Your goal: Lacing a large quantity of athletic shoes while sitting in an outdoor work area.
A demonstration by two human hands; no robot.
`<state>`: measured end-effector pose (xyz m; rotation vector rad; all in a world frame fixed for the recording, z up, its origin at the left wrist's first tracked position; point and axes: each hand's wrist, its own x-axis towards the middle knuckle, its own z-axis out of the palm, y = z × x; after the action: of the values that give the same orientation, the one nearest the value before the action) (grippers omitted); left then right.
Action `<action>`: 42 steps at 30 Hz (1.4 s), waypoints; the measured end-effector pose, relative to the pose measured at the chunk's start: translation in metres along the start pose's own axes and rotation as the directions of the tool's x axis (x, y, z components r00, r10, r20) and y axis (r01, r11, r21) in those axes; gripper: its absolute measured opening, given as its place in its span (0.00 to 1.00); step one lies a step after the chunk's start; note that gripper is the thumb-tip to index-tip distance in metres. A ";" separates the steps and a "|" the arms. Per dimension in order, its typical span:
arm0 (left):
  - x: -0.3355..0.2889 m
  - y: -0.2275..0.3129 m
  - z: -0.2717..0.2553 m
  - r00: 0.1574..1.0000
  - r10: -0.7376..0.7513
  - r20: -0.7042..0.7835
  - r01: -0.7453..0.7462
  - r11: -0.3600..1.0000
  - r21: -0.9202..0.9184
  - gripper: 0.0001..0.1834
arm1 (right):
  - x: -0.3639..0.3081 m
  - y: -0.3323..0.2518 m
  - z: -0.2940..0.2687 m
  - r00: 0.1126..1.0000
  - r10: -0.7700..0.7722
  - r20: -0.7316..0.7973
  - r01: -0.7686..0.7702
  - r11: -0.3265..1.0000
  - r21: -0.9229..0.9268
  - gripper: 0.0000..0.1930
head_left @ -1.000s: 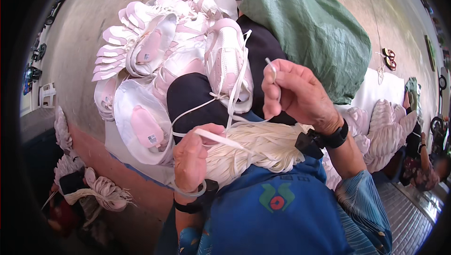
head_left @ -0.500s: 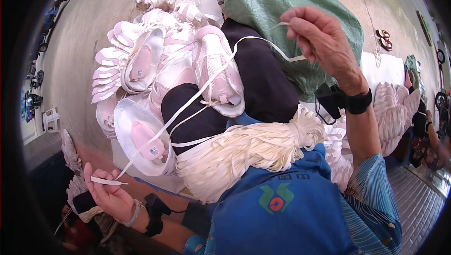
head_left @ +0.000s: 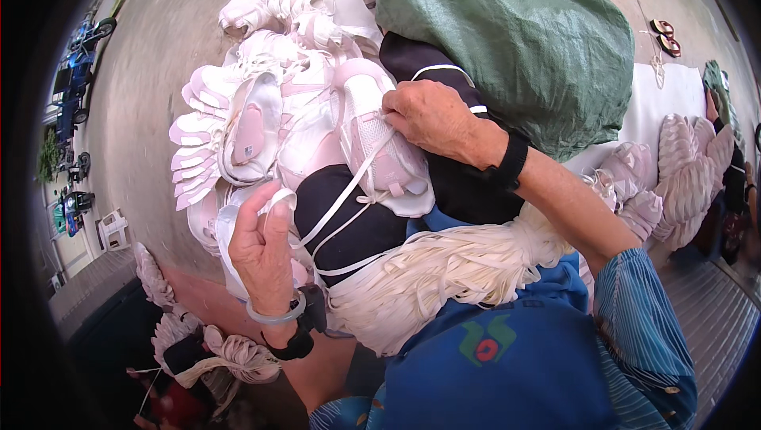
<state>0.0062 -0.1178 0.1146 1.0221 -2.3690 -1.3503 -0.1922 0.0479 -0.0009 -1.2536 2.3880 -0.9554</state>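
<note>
So the right hand [head_left: 432, 117] is curled over the top of a pale pink shoe [head_left: 379, 145], fingers bunched together at the lacing area, looks like it's pinching the white lace [head_left: 349, 192] right where it goes into the shoe, though the fingertips themselves are tucked under so I can't tell exactly. The shoe sits on the person's lap over dark fabric [head_left: 349, 224], sole side toward the blue shirt [head_left: 507, 351]. The left hand [head_left: 261, 252] is lower down, fingers together and upright, thumb pressed in, gripping the other end of that lace, which runs slack across the dark fabric in a couple of strands. Just below the shoe there's a fat bundle of cream laces [head_left: 444, 271] lying across the lap. Behind the hands is a heap of more pink-and-white shoes [head_left: 254, 113], and a big green sack [head_left: 515, 42] past the right wrist.
</note>
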 end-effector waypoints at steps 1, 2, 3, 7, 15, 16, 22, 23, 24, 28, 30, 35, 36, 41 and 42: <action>0.006 -0.004 0.005 0.996 0.057 0.065 -0.060 0.997 0.048 0.15 | 0.000 0.000 0.002 1.000 0.002 0.001 -0.002 1.000 0.001 0.08; 0.010 -0.004 0.010 0.985 0.110 0.130 -0.123 0.988 0.094 0.16 | 0.000 -0.001 0.002 1.000 0.001 -0.018 -0.001 1.000 0.000 0.08; 0.014 0.009 0.019 0.991 0.048 0.128 -0.052 0.998 0.030 0.16 | 0.000 0.000 0.003 0.999 0.004 -0.035 -0.005 1.000 -0.006 0.08; 0.037 0.010 0.027 0.998 -0.053 0.015 0.055 0.946 -0.319 0.15 | -0.001 0.001 0.001 0.997 0.070 -0.012 -0.070 0.997 -0.021 0.08; 0.058 -0.007 0.061 0.977 0.030 0.213 -0.046 0.996 0.072 0.08 | 0.004 -0.006 0.001 0.985 0.136 0.108 -0.118 0.980 -0.162 0.07; 0.060 -0.008 0.068 0.962 0.079 0.262 -0.140 0.965 0.222 0.07 | 0.004 -0.005 0.001 0.985 0.137 0.105 -0.119 0.980 -0.159 0.07; 0.070 -0.016 0.097 0.920 0.191 0.342 -0.315 0.879 0.358 0.13 | 0.005 0.000 0.000 0.995 0.070 -0.068 -0.064 0.995 0.082 0.08; 0.073 -0.022 0.099 0.914 0.186 0.362 -0.325 0.869 0.374 0.16 | 0.006 -0.003 0.004 0.997 0.063 -0.043 -0.062 0.997 0.041 0.07; 0.074 -0.024 0.102 0.912 0.188 0.365 -0.328 0.868 0.374 0.16 | 0.006 -0.005 0.006 0.998 0.058 -0.015 -0.058 0.998 -0.001 0.07; 0.077 -0.029 0.109 0.910 0.227 0.348 -0.360 0.848 0.389 0.15 | 0.005 -0.004 0.005 0.996 0.089 0.007 -0.088 0.996 -0.009 0.07; 0.077 -0.030 0.110 0.912 0.223 0.344 -0.352 0.856 0.379 0.15 | 0.005 -0.003 0.006 0.997 0.078 -0.019 -0.078 0.997 -0.002 0.07; 0.076 -0.031 0.110 0.905 0.260 0.336 -0.382 0.846 0.372 0.14 | 0.004 -0.002 0.007 0.997 0.069 -0.021 -0.069 0.998 0.007 0.07; 0.076 -0.030 0.110 0.905 0.262 0.335 -0.382 0.846 0.372 0.14 | 0.004 -0.002 0.007 0.998 0.055 -0.020 -0.055 0.998 0.018 0.06; 0.078 -0.026 0.111 0.893 0.314 0.323 -0.422 0.833 0.358 0.11 | 0.004 0.003 0.008 0.999 0.021 -0.024 -0.019 0.998 0.061 0.06; 0.078 -0.026 0.111 0.894 0.310 0.324 -0.419 0.834 0.359 0.11 | 0.004 0.003 0.007 1.000 0.014 -0.014 -0.013 0.998 0.060 0.06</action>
<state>-0.0953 -0.1047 0.0213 0.4398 -2.9405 -0.8868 -0.1926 0.0427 -0.0082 -1.2115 2.3572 -1.0273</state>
